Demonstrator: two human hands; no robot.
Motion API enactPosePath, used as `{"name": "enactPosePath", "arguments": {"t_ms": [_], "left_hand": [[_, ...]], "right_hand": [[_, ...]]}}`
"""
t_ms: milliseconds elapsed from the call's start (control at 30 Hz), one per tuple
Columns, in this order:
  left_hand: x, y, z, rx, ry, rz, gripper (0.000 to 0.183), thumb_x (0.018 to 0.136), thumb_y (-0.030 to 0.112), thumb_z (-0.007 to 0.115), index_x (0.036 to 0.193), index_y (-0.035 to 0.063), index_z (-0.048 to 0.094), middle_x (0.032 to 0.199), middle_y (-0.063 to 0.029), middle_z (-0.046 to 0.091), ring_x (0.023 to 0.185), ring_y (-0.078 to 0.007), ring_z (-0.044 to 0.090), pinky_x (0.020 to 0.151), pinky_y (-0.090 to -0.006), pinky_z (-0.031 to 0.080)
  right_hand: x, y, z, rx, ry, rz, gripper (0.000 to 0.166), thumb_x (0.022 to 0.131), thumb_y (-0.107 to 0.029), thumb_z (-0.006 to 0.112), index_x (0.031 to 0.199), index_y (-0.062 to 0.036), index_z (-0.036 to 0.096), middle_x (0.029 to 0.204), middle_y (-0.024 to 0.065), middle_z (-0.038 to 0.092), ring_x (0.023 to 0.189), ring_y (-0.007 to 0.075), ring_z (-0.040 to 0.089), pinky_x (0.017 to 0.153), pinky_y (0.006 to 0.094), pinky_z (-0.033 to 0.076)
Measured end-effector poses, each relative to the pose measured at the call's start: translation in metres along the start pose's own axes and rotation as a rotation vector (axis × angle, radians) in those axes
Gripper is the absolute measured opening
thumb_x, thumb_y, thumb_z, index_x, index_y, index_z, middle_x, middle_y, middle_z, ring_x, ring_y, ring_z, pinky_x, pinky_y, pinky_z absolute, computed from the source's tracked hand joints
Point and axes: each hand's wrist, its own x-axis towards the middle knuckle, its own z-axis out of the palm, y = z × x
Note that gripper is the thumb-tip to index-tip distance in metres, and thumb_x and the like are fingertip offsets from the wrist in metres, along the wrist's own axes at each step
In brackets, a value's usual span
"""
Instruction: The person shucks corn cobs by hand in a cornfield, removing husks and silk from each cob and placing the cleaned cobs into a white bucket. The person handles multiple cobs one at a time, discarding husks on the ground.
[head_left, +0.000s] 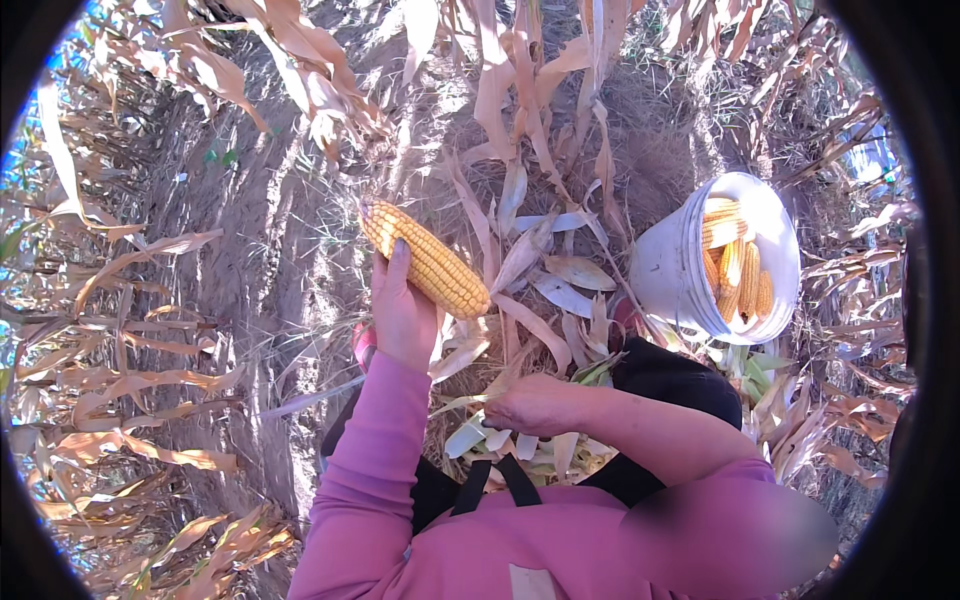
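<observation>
My left hand (405, 319) grips a husked ear of corn (442, 274), its thumb lying across the yellow kernels. The ear slants, with its darker end up and to the left. Low in front of my body, my right hand (536, 405) has its fingers curled downward. Pale corn husks (469, 435) show beside and beneath those fingers; whether any is held is hidden by the hand. To the right, a white plastic bucket (667, 259) leans with its mouth turned rightward, and several bare yellow ears (746, 277) lie inside it.
Dry corn stalks and leaves (525, 90) spread over the ground ahead. More dry stalks (150, 322) crowd the left side. Loose husks (574, 274) lie between the held ear and the bucket. My black-trousered knee (679, 382) is just below the bucket.
</observation>
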Motion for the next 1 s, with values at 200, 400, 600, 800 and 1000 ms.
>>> {"name": "enactPosePath", "arguments": {"t_ms": [200, 400, 600, 800, 1000], "left_hand": [[0.004, 0.001, -0.005, -0.051, 0.064, -0.098, 0.038, 0.101, 0.031, 0.042, 0.128, 0.0044, 0.043, 0.113, -0.0152, 0.059, 0.103, -0.0280, 0.060, 0.093, -0.0444, 0.049], [-0.003, -0.005, -0.001, -0.028, -0.005, -0.229, 0.042, 0.099, 0.037, 0.042, 0.125, 0.0041, 0.046, 0.109, -0.0170, 0.061, 0.101, -0.0278, 0.061, 0.089, -0.0434, 0.052], [-0.009, -0.021, 0.002, 0.097, -0.107, -0.162, 0.038, 0.101, 0.032, 0.042, 0.127, 0.0039, 0.045, 0.114, -0.0120, 0.059, 0.101, -0.0239, 0.061, 0.089, -0.0386, 0.051], [-0.014, -0.027, 0.011, 0.094, -0.203, -0.238, 0.054, 0.104, 0.040, 0.028, 0.141, 0.0008, 0.032, 0.134, -0.0132, 0.046, 0.125, -0.0232, 0.046, 0.109, -0.0383, 0.034], [-0.019, -0.023, 0.010, 0.622, -0.356, -0.205, 0.053, 0.102, 0.039, 0.041, 0.134, -0.0022, 0.042, 0.126, -0.0130, 0.052, 0.116, -0.0185, 0.052, 0.101, -0.0334, 0.040]], "right_hand": [[-0.015, 0.023, 0.020, -0.291, 0.009, 0.115, 0.047, 0.088, -0.036, 0.062, 0.123, -0.0060, 0.053, 0.110, 0.0164, 0.062, 0.095, 0.0343, 0.063, 0.082, 0.0442, 0.051], [-0.026, 0.003, -0.084, 0.186, 0.406, 0.378, 0.052, 0.090, -0.031, 0.063, 0.131, -0.0027, 0.046, 0.130, 0.0148, 0.054, 0.109, 0.0275, 0.059, 0.091, 0.0361, 0.048], [-0.003, 0.007, -0.055, 0.662, 0.658, -0.014, 0.076, 0.089, -0.037, 0.065, 0.142, 0.0038, 0.028, 0.133, 0.0243, 0.048, 0.125, 0.0290, 0.049, 0.102, 0.0354, 0.042], [-0.004, 0.006, -0.057, 0.557, 0.766, 0.125, 0.071, 0.089, -0.033, 0.067, 0.139, 0.0011, 0.030, 0.116, 0.0198, 0.057, 0.104, 0.0271, 0.060, 0.089, 0.0355, 0.048], [-0.012, 0.007, -0.068, 1.109, 0.645, -0.002, 0.058, 0.095, -0.035, 0.059, 0.138, -0.0044, 0.033, 0.104, 0.0054, 0.056, 0.079, 0.0110, 0.058, 0.072, 0.0260, 0.049]]}}
